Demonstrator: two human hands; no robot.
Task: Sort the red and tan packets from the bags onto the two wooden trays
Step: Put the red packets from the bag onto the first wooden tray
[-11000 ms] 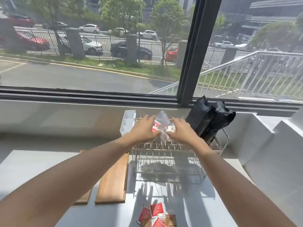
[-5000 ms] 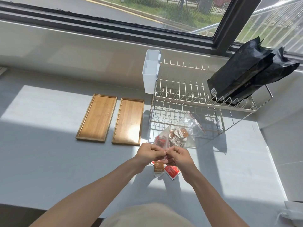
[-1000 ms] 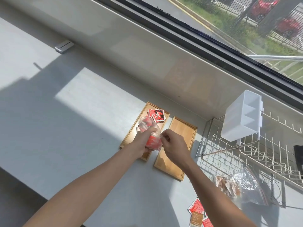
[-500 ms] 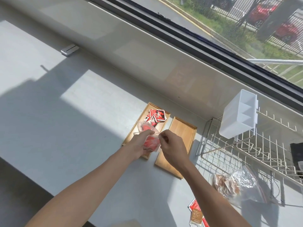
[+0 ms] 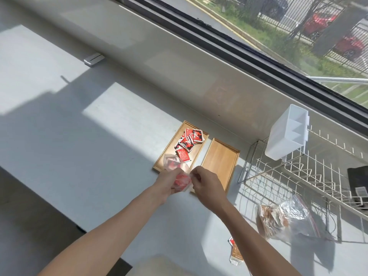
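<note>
Sunlight fell on the grey counter (image 5: 111, 124) under the window. Both hands were together over the near end of the left tray (image 5: 167, 150): the left hand (image 5: 169, 183) and right hand (image 5: 205, 183) each pinched a clear bag (image 5: 177, 172) with red packets inside. More red packets (image 5: 189, 141) lay on that tray; the right tray (image 5: 220, 162) was bare. A second bag (image 5: 286, 218) with tan packets lay beside the wire rack (image 5: 298, 172).

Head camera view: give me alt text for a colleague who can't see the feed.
Both hands, left hand and right hand, hold a clear bag of red packets at the near end of the left wooden tray, which already carries a pile of red packets. The right wooden tray is empty; a bag of tan packets lies under the wire rack.
</note>
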